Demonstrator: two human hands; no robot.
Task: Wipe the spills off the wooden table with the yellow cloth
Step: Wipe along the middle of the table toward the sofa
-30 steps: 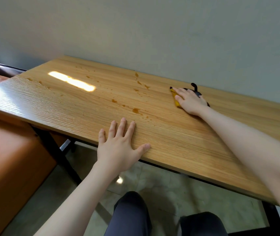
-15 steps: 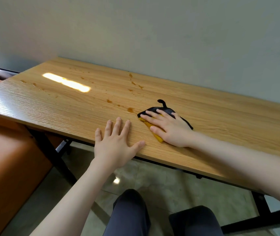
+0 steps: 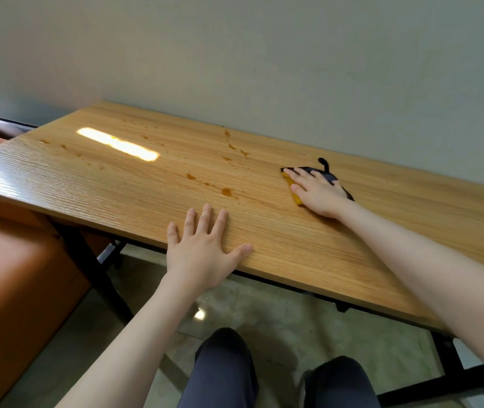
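Observation:
My right hand (image 3: 317, 192) lies flat, fingers straight, pressing a yellow cloth (image 3: 295, 196) with a black side and a black loop onto the wooden table (image 3: 382, 231), right of centre. Most of the cloth is hidden under the hand. Brown spills (image 3: 227, 191) dot the wood to the left of the cloth, and more drops (image 3: 236, 147) run toward the wall. Further small drops (image 3: 64, 146) lie near the table's left end. My left hand (image 3: 202, 248) rests flat on the near edge with fingers spread.
The table stands against a pale wall (image 3: 264, 54). An orange seat (image 3: 8, 275) sits at the left, beside a black table leg (image 3: 93, 266). My knees in dark trousers (image 3: 223, 372) are below the table edge, over a tiled floor.
My right hand slid the cloth from the back of the table toward the near edge, then away again to the right of the spills. My left hand has stayed flat on the edge.

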